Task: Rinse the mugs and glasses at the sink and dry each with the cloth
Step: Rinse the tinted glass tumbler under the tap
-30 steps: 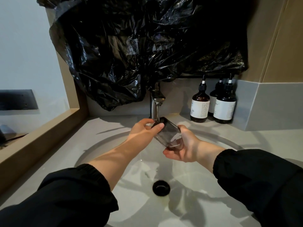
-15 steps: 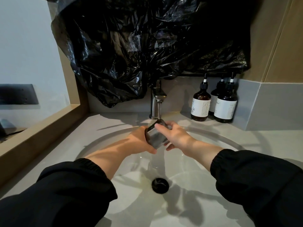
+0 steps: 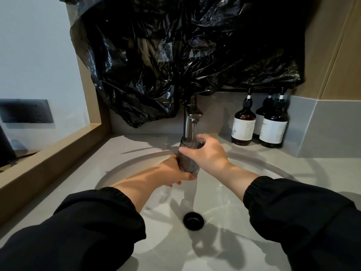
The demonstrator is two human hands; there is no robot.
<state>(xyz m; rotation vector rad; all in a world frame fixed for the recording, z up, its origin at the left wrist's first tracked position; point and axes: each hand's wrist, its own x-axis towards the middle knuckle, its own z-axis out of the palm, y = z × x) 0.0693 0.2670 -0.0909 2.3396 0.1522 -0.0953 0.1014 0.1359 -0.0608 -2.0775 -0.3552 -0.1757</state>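
A smoky grey glass [image 3: 188, 159] stands upright under the faucet [image 3: 191, 118], and a stream of water runs into its open top. My left hand [image 3: 172, 173] grips the glass around its lower part and base. My right hand [image 3: 209, 153] holds it near the rim from the right, fingers curled round the side. Both hands are over the back of the white sink basin [image 3: 254, 212]. No cloth or mug is in view.
Three dark pump bottles [image 3: 243, 126] stand on the counter at the back right. A black plastic sheet [image 3: 175, 55] hangs over the wall above the faucet. The black drain [image 3: 193, 220] sits mid-basin. A wooden ledge [image 3: 48, 157] borders the counter's left side.
The glass was tilted on its side between both hands; now it is upright under the running water. My left hand moved down to its base and my right hand to its rim.
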